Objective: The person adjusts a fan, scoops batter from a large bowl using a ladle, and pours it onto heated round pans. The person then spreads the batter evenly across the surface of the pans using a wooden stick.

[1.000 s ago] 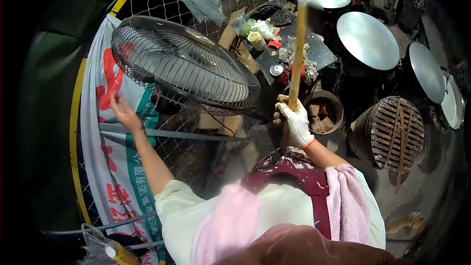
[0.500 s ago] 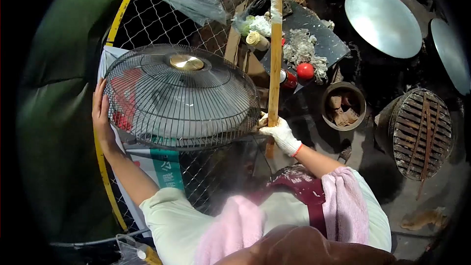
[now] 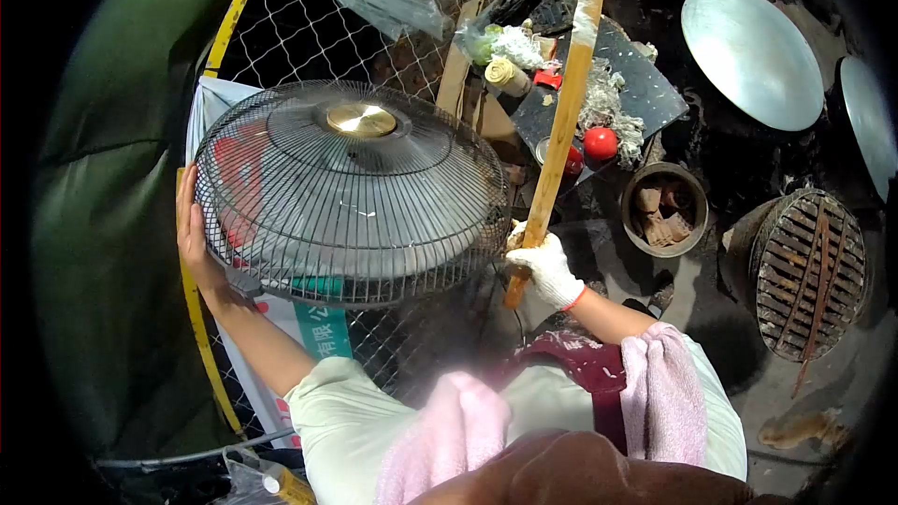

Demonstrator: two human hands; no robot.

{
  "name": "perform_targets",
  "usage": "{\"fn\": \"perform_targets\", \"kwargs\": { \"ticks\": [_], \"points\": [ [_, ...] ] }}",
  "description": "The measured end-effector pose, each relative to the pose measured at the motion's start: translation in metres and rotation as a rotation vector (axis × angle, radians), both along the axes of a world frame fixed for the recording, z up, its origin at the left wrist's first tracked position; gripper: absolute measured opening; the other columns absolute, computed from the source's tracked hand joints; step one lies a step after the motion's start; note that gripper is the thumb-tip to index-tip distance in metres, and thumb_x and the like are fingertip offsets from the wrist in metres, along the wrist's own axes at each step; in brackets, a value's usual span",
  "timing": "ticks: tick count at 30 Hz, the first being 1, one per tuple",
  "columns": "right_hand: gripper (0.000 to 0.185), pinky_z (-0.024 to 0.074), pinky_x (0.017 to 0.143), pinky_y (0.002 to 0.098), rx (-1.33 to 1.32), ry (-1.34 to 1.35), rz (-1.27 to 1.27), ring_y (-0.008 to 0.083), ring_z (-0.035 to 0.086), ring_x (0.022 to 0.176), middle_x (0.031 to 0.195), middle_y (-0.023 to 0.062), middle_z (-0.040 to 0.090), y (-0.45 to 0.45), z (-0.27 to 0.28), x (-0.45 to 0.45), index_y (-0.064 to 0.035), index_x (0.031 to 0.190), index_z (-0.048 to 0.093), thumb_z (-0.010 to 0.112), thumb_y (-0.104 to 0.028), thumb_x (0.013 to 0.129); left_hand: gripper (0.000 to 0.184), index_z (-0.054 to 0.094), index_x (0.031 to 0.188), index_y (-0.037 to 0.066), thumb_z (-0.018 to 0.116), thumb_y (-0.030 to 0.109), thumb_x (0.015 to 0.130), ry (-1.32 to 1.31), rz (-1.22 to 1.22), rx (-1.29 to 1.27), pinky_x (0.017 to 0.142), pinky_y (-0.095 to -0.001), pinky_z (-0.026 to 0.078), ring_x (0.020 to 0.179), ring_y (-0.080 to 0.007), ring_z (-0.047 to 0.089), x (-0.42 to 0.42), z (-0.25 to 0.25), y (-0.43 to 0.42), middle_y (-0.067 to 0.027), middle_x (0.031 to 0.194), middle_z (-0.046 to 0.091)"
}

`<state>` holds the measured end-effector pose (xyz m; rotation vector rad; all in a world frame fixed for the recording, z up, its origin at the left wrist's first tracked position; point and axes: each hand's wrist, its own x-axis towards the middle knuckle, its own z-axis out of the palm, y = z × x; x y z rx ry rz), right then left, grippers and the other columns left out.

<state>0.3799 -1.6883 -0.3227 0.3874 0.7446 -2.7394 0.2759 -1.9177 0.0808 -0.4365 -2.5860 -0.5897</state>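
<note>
A large round fan [image 3: 346,196] with a wire cage and a brass-coloured centre cap faces up at the left. My bare left hand [image 3: 193,229] lies against the cage's left rim, fingers stretched out. In a white glove, my right hand [image 3: 545,266] is closed around the lower part of a wooden stick [image 3: 559,136], close to the cage's right rim. The stick stands nearly upright, tilted to the right, its top end wrapped in white. Part of my right fingers is hidden behind the stick.
A dark board [image 3: 645,84] holds a red ball-like item [image 3: 600,142], pale stringy material and a can. Round metal lids [image 3: 753,56] are at the upper right. Below are a pot [image 3: 665,210] of brown pieces and a barrel with a grate [image 3: 810,276]. Wire mesh runs behind the fan.
My left hand has moved from beside the fan onto its rim. The fan's face has turned upward in view. The stick has tilted right over the last half second, still in my right hand.
</note>
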Motion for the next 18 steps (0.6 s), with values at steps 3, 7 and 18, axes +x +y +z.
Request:
{"fn": "perform_targets", "kwargs": {
  "ticks": [3, 7, 18],
  "points": [
    [0.030, 0.0500, 0.071, 0.0272, -0.012, -0.044, -0.011, 0.0132, 0.059, 0.072, 0.081, 0.0028, 0.060, 0.001, -0.001, -0.003, -0.0035, 0.095, 0.057, 0.067, 0.008, 0.069, 0.054, 0.047, 0.135, -0.001, 0.042, 0.029, 0.090, 0.049, 0.030, 0.003, 0.113, -0.0355, 0.018, 0.135, -0.0254, 0.035, 0.004, -0.004, 0.003, -0.0148, 0.141, 0.044],
    [0.031, 0.0511, 0.075, 0.0293, 0.014, -0.084, -0.044, 0.0152, 0.059, 0.073, 0.081, 0.0045, 0.060, -0.001, 0.003, -0.004, -0.0037, 0.092, 0.056, 0.069, 0.008, 0.067, 0.057, 0.046, 0.135, -0.003, 0.040, 0.032, 0.090, 0.069, 0.019, -0.006, 0.114, -0.0362, 0.017, 0.136, -0.0260, 0.034, 0.004, -0.005, -0.001, -0.0163, 0.142, 0.042],
    [0.027, 0.0338, 0.108, 0.0397, 0.029, -0.007, -0.104, 0.0153, 0.059, 0.074, 0.075, 0.0040, 0.060, 0.007, 0.011, -0.009, -0.0048, 0.085, 0.056, 0.066, 0.009, 0.064, 0.057, 0.039, 0.139, -0.004, 0.036, 0.029, 0.093, 0.077, -0.058, -0.014, 0.114, -0.0370, 0.018, 0.136, -0.0251, 0.033, 0.004, -0.007, -0.028, -0.0164, 0.146, 0.036]
  ]
}}
